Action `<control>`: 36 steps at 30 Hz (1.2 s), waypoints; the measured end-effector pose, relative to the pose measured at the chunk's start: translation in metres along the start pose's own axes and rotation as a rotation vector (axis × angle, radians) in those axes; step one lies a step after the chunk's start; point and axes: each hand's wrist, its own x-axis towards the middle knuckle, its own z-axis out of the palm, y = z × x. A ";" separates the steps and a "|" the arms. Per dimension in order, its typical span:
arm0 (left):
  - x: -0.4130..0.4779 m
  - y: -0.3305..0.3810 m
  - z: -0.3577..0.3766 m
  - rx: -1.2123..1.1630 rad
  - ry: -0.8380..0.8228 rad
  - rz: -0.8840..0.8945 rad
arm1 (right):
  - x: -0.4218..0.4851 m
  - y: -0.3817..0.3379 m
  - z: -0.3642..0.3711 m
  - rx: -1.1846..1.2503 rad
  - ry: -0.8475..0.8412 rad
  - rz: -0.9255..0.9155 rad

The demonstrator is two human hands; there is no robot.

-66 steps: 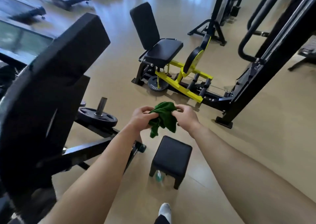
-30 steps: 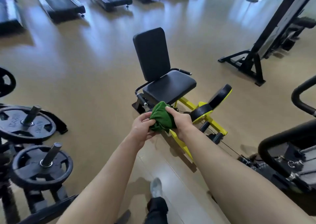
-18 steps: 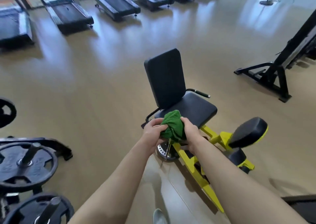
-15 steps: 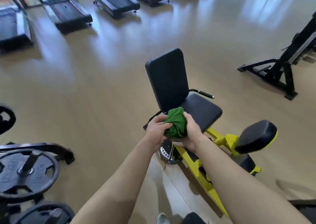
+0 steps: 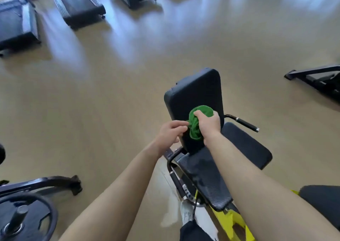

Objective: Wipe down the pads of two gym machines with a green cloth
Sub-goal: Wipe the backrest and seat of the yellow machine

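My right hand (image 5: 208, 125) has its fingers curled tight around the bunched green cloth (image 5: 197, 123), pressing it against the black back pad (image 5: 193, 91) at centre frame. My left hand (image 5: 171, 134), fingers loosely bent, touches the cloth's left edge. Below lies the seat pad (image 5: 244, 145); treadmills (image 5: 77, 3) line the upper left.

Gym floor and the equipment standing on it

The glossy tan floor (image 5: 114, 97) carries a seated machine with a black back pad (image 5: 195, 91) and seat pad (image 5: 244, 147) on a yellow frame (image 5: 230, 222), three treadmills (image 5: 79, 5) along the far edge, a black machine base (image 5: 320, 79) at right, and a weight-plate rack (image 5: 27, 213) at lower left.
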 end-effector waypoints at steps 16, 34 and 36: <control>0.211 0.021 -0.086 -0.029 0.579 -0.037 | 0.178 -0.042 0.129 -1.403 -0.053 -1.020; 0.258 0.074 -0.034 0.418 0.380 0.171 | 0.257 -0.071 0.082 -1.041 -0.013 -1.071; 0.265 0.086 -0.011 0.482 0.340 0.217 | 0.276 -0.080 0.064 -0.964 0.078 -1.016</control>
